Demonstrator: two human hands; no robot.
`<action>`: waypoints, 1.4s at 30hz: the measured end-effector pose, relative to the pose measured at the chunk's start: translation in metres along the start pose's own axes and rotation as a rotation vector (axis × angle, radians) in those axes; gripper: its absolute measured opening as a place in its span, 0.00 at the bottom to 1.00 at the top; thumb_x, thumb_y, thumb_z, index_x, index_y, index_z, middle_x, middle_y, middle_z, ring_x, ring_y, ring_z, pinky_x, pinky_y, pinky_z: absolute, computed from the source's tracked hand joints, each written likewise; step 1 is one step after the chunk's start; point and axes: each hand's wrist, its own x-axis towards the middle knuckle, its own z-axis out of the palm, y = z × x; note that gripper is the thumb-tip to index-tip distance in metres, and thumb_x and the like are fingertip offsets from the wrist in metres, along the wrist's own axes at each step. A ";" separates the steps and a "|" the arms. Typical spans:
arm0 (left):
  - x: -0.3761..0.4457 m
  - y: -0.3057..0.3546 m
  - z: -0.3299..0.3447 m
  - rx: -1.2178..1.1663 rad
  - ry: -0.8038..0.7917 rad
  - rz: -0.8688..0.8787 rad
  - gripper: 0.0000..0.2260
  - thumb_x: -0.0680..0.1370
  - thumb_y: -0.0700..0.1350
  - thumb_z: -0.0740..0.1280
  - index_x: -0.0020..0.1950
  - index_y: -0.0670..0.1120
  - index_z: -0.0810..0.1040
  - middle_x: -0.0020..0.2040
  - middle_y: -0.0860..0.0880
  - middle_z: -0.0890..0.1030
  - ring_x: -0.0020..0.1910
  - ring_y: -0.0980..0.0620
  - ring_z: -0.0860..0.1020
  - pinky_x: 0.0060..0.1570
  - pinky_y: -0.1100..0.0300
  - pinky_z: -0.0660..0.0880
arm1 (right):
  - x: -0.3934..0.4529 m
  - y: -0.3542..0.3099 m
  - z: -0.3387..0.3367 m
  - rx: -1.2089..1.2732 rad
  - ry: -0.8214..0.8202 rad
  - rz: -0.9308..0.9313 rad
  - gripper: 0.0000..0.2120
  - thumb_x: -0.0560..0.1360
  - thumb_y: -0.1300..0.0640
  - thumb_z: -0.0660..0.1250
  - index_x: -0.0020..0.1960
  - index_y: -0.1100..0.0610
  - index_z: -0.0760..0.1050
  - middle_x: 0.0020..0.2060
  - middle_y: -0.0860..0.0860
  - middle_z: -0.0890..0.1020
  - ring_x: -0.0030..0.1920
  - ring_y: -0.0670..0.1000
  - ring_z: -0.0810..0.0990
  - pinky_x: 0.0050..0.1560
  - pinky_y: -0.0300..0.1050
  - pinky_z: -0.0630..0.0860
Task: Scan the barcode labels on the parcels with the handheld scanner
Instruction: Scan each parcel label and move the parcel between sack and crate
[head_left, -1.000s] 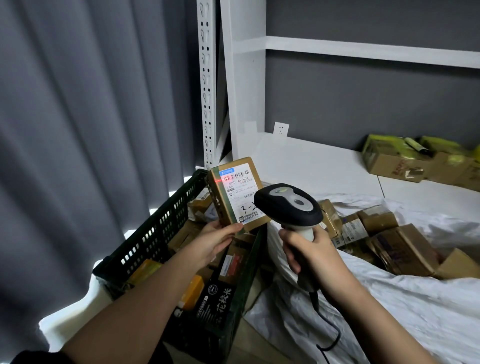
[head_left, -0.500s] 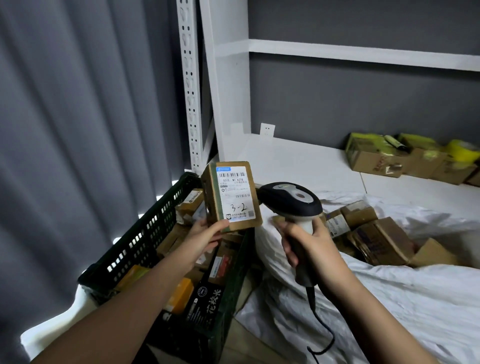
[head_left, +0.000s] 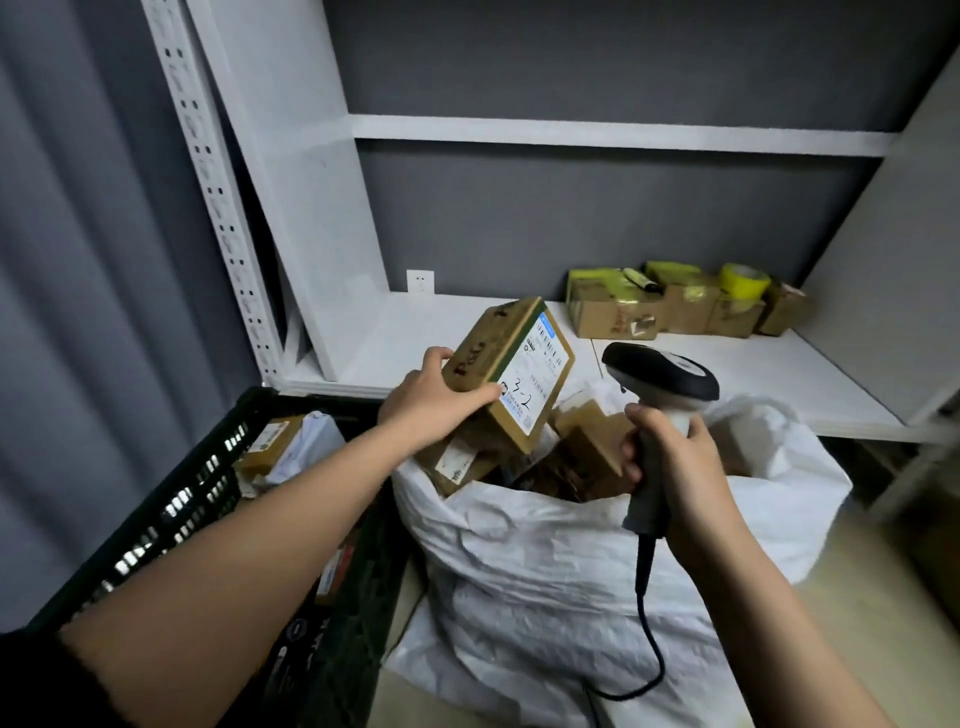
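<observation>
Left hand (head_left: 434, 397) grips a small brown cardboard parcel (head_left: 506, 371) by its near edge, fingers curled over the top and thumb along the side, tilted so its white barcode label (head_left: 535, 376) with handwritten "3-2" faces right; parcel held above the open mouth of a white woven plastic sack (head_left: 561, 561) full of more brown cardboard parcels (head_left: 582, 447). Right hand (head_left: 675, 467) wraps around the grey handle of a black-and-white corded handheld scanner (head_left: 662, 376), head pointing left, just beside the held parcel but not touching it. Black plastic slatted crate (head_left: 171, 509) to the left of the sack, holding other packages. White metal shelf (head_left: 769, 374) behind, with a row of cardboard boxes sealed in yellow tape (head_left: 680, 304) at the back. Grey curtain (head_left: 93, 260) on far left
</observation>
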 end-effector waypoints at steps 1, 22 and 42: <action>0.005 0.009 0.009 0.049 -0.022 -0.008 0.32 0.68 0.69 0.67 0.66 0.57 0.63 0.54 0.53 0.77 0.53 0.48 0.77 0.51 0.55 0.74 | 0.002 -0.001 -0.008 0.004 0.010 -0.004 0.10 0.78 0.61 0.66 0.45 0.54 0.64 0.26 0.53 0.70 0.21 0.49 0.64 0.26 0.40 0.62; 0.035 0.012 0.078 0.418 -0.342 -0.201 0.39 0.74 0.71 0.55 0.78 0.51 0.57 0.76 0.40 0.60 0.74 0.40 0.60 0.70 0.50 0.59 | 0.014 -0.008 -0.027 0.116 0.000 0.029 0.10 0.78 0.59 0.65 0.53 0.58 0.64 0.24 0.51 0.71 0.21 0.48 0.65 0.23 0.38 0.63; 0.042 -0.207 -0.102 0.353 0.016 -0.351 0.28 0.76 0.61 0.63 0.70 0.45 0.69 0.68 0.41 0.73 0.64 0.40 0.73 0.60 0.52 0.71 | -0.006 0.091 0.156 -0.132 -0.356 0.162 0.07 0.78 0.62 0.65 0.52 0.60 0.67 0.24 0.52 0.72 0.21 0.50 0.66 0.23 0.40 0.63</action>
